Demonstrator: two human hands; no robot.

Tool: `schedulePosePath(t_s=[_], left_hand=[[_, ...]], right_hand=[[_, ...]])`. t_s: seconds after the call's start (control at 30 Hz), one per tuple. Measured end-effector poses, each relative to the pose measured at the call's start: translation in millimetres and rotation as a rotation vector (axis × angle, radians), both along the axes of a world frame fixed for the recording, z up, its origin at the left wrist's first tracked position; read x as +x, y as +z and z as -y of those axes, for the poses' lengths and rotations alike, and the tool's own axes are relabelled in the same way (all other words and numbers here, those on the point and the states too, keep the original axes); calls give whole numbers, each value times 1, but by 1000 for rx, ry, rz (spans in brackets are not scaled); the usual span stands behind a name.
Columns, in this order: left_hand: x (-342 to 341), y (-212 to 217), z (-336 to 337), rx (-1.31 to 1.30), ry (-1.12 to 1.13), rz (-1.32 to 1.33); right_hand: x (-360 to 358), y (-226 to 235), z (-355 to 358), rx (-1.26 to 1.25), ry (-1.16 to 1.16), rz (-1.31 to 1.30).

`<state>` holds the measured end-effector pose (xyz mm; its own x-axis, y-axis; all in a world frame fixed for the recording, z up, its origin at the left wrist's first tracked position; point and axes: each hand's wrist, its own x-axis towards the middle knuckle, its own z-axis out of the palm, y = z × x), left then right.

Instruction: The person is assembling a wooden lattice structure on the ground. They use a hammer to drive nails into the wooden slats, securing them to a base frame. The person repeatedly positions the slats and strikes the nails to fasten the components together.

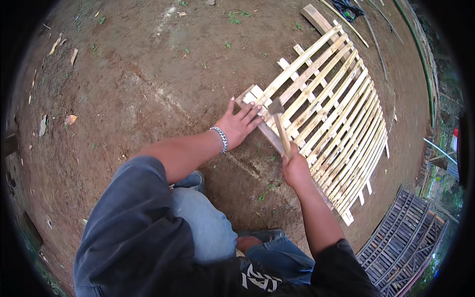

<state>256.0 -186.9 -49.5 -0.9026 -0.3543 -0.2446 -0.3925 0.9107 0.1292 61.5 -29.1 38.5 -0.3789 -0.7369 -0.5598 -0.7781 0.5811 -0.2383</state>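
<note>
A panel of pale bamboo slats nailed across wooden battens lies on bare earth in front of me. My left hand, with a silver chain bracelet at the wrist, presses flat on the near left corner of the panel, fingers spread over the slat ends. My right hand grips the wooden handle of a hammer, whose metal head hovers just above the slats beside my left fingertips. I am crouched, with my knees in blue jeans below.
Brown dirt ground spreads to the left with scattered dry leaves. A dark weathered slat panel lies at the lower right. Long green bamboo poles and a loose plank lie beyond the panel's far end.
</note>
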Motion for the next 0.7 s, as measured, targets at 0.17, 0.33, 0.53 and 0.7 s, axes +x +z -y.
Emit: schedulePosePath(t_s=[0.17, 0.33, 0.53, 0.7], left_hand=[[2, -20, -5, -144, 7, -98], [1, 4, 2, -3, -11, 13], [0, -2, 1, 0, -6, -19], [1, 4, 4, -10, -7, 25]], right_hand=[[19, 0, -9, -213, -94, -42], [5, 16, 6, 53, 23, -53], [20, 60, 21, -14, 127, -129], [5, 82, 52, 330, 320, -246]])
